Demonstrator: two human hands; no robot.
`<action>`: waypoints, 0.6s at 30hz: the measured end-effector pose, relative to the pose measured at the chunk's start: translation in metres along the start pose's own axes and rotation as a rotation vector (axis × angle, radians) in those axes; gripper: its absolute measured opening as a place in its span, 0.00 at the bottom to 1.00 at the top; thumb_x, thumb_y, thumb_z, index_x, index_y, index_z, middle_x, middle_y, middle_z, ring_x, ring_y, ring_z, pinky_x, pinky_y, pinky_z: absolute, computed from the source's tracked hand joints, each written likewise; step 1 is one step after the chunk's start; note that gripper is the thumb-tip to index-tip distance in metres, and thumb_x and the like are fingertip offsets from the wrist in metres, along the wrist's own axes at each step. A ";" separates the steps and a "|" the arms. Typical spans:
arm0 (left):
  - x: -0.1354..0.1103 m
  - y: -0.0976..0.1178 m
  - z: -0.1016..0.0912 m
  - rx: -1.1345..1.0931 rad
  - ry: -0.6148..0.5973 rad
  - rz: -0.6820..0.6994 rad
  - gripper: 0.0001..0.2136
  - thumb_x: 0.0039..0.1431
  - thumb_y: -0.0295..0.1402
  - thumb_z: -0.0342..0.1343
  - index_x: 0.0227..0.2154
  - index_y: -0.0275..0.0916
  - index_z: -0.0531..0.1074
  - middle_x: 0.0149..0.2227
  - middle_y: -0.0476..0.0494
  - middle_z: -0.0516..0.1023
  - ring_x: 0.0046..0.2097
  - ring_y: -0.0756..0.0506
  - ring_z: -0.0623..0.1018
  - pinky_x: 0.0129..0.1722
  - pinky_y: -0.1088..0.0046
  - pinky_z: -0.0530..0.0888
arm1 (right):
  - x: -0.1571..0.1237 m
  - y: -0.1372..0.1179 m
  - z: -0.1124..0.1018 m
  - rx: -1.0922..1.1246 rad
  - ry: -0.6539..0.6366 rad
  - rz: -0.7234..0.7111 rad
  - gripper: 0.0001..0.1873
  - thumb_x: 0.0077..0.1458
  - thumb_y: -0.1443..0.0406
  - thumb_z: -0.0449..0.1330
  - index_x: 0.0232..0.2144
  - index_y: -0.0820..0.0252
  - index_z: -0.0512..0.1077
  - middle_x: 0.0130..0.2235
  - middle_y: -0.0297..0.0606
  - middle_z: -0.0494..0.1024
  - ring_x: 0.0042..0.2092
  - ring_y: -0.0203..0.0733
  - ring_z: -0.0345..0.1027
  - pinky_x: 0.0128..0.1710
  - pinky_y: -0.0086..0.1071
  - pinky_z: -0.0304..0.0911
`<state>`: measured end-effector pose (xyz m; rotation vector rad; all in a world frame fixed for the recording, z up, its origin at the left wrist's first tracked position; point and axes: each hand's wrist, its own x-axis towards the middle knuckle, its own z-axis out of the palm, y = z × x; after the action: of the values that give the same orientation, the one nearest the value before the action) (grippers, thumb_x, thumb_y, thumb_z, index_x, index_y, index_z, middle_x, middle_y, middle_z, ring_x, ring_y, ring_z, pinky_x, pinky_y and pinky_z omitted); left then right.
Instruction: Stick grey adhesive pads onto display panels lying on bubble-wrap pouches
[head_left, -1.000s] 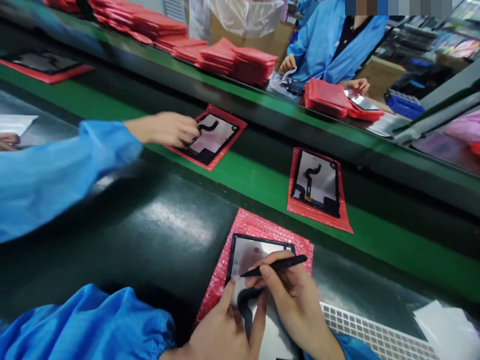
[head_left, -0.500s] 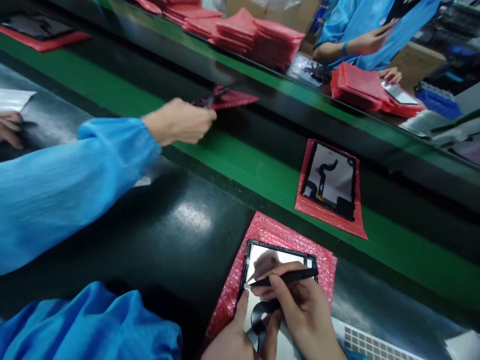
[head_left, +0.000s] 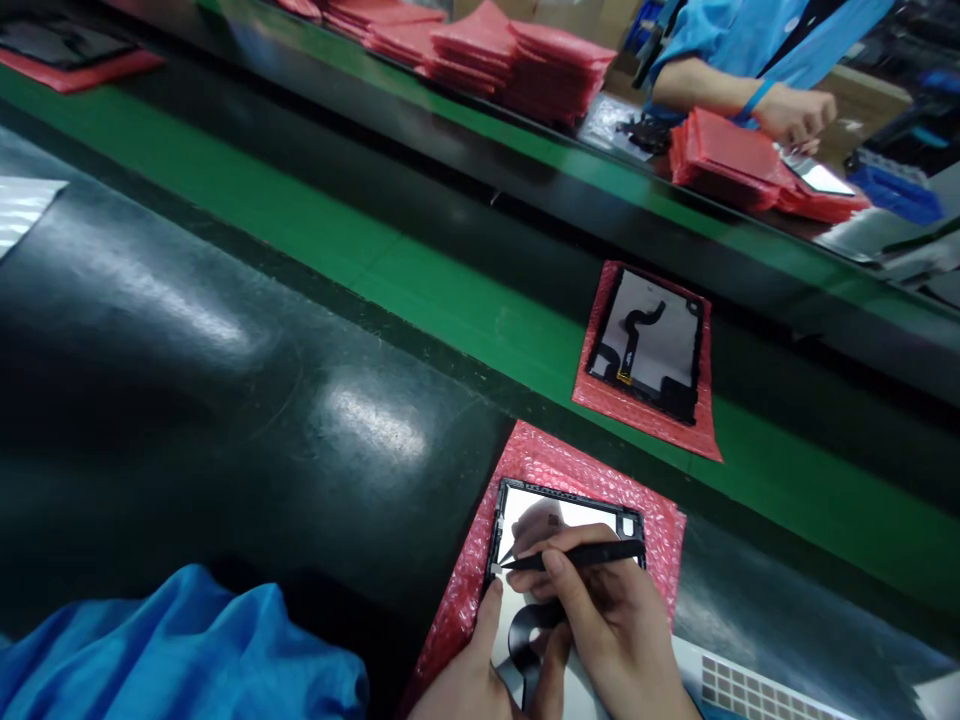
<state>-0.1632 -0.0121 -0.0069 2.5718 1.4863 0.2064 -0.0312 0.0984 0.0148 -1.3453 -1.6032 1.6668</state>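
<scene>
A flat screen panel (head_left: 589,514) with a black frame and a black ribbon cable (head_left: 521,640) lies on pink bubble wrap (head_left: 571,474) at the bench's near edge. My right hand (head_left: 619,625) pinches black tweezers (head_left: 604,552) like a pen. Their tip is at a small whitish tab (head_left: 496,568) on the panel's left edge; whether it grips the tab I cannot tell. My left hand (head_left: 472,675) rests on the panel, index finger stretched to just below that tab and thumb apart near the cable. The lower part of the panel is hidden by both hands.
Another panel (head_left: 660,345) on pink wrap lies on the green strip (head_left: 420,285) ahead. A further panel (head_left: 56,45) is at far left. A sheet of grey squares (head_left: 750,685) lies to the right. Opposite, a co-worker's hand (head_left: 799,112) is near stacked red pouches (head_left: 724,155).
A co-worker's blue-sleeved arm, which held a pink-wrapped item over the green strip, is gone from the left. The panel on the strip appears slightly further left. My hands hold nearly the same pose.
</scene>
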 end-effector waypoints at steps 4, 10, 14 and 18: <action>-0.001 -0.004 0.010 0.054 0.057 0.034 0.20 0.63 0.29 0.57 0.59 0.38 0.74 0.33 0.44 0.85 0.38 0.37 0.84 0.60 0.47 0.70 | -0.001 -0.001 0.000 -0.018 0.001 0.011 0.10 0.68 0.56 0.62 0.39 0.55 0.75 0.36 0.40 0.85 0.37 0.44 0.84 0.37 0.31 0.80; 0.004 -0.017 0.018 0.065 0.242 0.160 0.13 0.66 0.27 0.52 0.50 0.32 0.74 0.34 0.39 0.86 0.30 0.39 0.83 0.54 0.46 0.69 | 0.002 0.000 0.000 -0.025 -0.028 0.043 0.12 0.68 0.54 0.61 0.40 0.56 0.73 0.35 0.42 0.86 0.37 0.45 0.84 0.37 0.32 0.79; 0.015 -0.019 0.008 0.109 0.239 0.157 0.14 0.65 0.28 0.51 0.50 0.31 0.73 0.27 0.39 0.84 0.24 0.39 0.80 0.49 0.46 0.71 | 0.004 -0.001 0.003 0.027 0.011 0.019 0.13 0.67 0.54 0.62 0.40 0.58 0.72 0.34 0.41 0.85 0.36 0.44 0.84 0.37 0.33 0.79; 0.019 -0.026 -0.013 0.075 0.204 0.197 0.14 0.66 0.33 0.50 0.48 0.32 0.73 0.21 0.42 0.80 0.22 0.39 0.79 0.46 0.52 0.74 | -0.002 -0.009 -0.005 0.132 0.086 -0.093 0.12 0.66 0.55 0.65 0.39 0.57 0.74 0.33 0.40 0.86 0.32 0.44 0.84 0.34 0.33 0.81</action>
<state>-0.1780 0.0177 0.0008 2.8314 1.3229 0.4591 -0.0285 0.1009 0.0246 -1.2408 -1.4582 1.6074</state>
